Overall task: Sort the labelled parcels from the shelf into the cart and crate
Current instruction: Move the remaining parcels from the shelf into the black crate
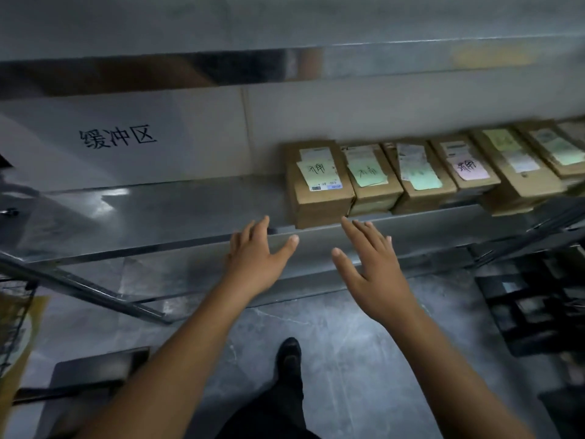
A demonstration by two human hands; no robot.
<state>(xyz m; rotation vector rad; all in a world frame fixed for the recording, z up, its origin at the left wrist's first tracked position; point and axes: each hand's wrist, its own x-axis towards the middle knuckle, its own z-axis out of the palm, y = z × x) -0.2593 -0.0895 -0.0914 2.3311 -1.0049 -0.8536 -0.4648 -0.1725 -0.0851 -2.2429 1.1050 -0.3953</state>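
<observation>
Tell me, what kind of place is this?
Probably a warehouse or parcel sorting room: a metal shelf holds a row of labelled cardboard parcels, and a sign with large printed characters on the wall behind seems to mark a zone.

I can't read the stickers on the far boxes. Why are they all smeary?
In the head view, the right-end parcels smear, probably from motion blur; the leftmost parcel, left hand and right hand look sharper; glare shines on the metal shelf.

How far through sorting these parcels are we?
Done: unclear, the wire cart and black crate are too blurred to check. In hand: nothing; left hand and right hand reach open toward the leftmost parcel. Left: at least six labelled parcels line the shelf.
</observation>
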